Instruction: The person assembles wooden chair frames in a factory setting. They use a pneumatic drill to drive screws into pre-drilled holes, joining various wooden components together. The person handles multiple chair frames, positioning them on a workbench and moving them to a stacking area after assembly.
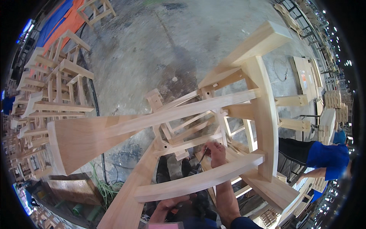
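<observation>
A pale wooden chair frame (267,122) fills the middle of the view, with curved rails and splayed legs. Through its near opening my right hand (216,152) reaches up, fingers pinched round a thin dark shaft (204,153) close to an inner rail (194,143). The shaft runs down toward a dark tool, perhaps a power driver, whose body is partly hidden behind the near curved rail (202,182). Below that rail my left hand (173,203) is closed on something black and orange, seemingly the tool's handle; its fingertips are partly hidden.
Several similar wooden frames (57,84) stand crowded at the left. A person in a blue shirt (324,158) works at the right near stacked wood parts (333,101). A dark hose (95,99) crosses the concrete floor (129,49); a green cord (105,191) lies coiled lower left.
</observation>
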`<act>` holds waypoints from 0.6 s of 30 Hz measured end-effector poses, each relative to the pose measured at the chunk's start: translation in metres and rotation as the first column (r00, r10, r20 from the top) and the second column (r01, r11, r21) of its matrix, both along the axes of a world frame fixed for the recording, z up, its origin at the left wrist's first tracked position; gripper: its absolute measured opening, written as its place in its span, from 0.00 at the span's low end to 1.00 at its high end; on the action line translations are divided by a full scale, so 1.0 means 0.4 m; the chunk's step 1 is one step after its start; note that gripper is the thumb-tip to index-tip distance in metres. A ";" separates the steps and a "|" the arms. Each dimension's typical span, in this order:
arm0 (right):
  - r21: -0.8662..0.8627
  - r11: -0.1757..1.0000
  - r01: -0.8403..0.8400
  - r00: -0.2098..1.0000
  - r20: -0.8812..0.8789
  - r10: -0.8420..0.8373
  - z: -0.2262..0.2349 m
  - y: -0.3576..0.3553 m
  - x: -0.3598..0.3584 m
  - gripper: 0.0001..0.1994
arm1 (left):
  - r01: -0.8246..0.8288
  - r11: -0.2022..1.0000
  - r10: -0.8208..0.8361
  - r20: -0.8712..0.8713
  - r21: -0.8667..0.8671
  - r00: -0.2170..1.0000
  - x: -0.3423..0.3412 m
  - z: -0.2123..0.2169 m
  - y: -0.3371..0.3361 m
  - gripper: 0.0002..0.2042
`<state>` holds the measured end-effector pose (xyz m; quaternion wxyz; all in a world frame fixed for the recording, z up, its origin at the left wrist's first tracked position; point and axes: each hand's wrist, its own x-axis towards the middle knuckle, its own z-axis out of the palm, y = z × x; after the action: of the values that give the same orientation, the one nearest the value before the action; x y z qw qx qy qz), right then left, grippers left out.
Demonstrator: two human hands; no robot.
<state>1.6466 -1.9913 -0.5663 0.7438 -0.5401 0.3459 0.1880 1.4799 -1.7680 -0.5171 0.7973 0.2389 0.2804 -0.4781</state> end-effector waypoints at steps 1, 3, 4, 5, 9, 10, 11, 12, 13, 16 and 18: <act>0.090 0.989 0.116 0.992 0.042 -0.120 -0.021 -0.031 0.008 0.08 | -0.001 1.000 0.000 -0.007 -0.015 1.000 -0.003 -0.007 -0.002 0.29; 0.272 0.913 0.305 0.932 0.112 -0.345 -0.038 -0.088 0.049 0.08 | -0.215 0.950 0.194 -0.113 -0.227 0.975 -0.001 0.003 -0.009 0.28; 0.117 0.942 0.315 0.940 0.096 -0.327 -0.038 -0.096 0.069 0.09 | -0.267 0.926 0.231 -0.157 -0.267 0.960 0.004 0.010 -0.009 0.27; 0.080 0.965 0.249 0.963 0.088 -0.255 -0.037 -0.091 0.075 0.09 | -0.290 0.918 0.252 -0.168 -0.269 0.953 0.011 0.013 -0.015 0.27; 0.007 0.997 0.076 0.996 0.056 -0.076 -0.027 -0.036 0.056 0.11 | -0.328 0.934 0.316 -0.099 -0.141 0.943 0.075 0.026 -0.030 0.27; -0.005 0.995 0.100 0.994 0.053 -0.099 -0.020 -0.030 0.029 0.11 | -0.342 0.936 0.337 -0.064 -0.090 0.939 0.090 0.034 -0.035 0.27; -0.017 0.992 0.126 0.991 0.051 -0.125 -0.012 -0.028 0.007 0.12 | -0.359 0.933 0.359 -0.007 -0.036 0.933 0.122 0.024 -0.047 0.28; -0.030 0.985 0.172 0.984 0.059 -0.170 0.002 -0.025 -0.014 0.15 | -0.380 0.925 0.379 0.055 0.002 0.924 0.155 0.018 -0.061 0.28; 0.008 0.988 0.155 0.986 0.054 -0.156 0.022 -0.019 -0.018 0.12 | -0.424 0.905 0.418 0.111 0.033 0.902 0.187 -0.001 -0.071 0.29; 0.151 0.984 0.096 0.993 0.049 -0.105 0.074 -0.035 -0.055 0.12 | -0.521 0.846 0.532 0.104 -0.116 0.840 0.281 -0.101 -0.131 0.31; 0.326 0.946 0.002 0.995 0.093 -0.034 0.078 -0.053 -0.058 0.10 | -0.582 0.755 0.615 0.018 -0.303 0.789 0.337 -0.173 -0.153 0.32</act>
<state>1.6234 -2.0126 -0.5351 0.8402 -0.4155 0.2787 0.2092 1.6147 -1.8294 -0.5863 0.9486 0.0483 0.2242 -0.2179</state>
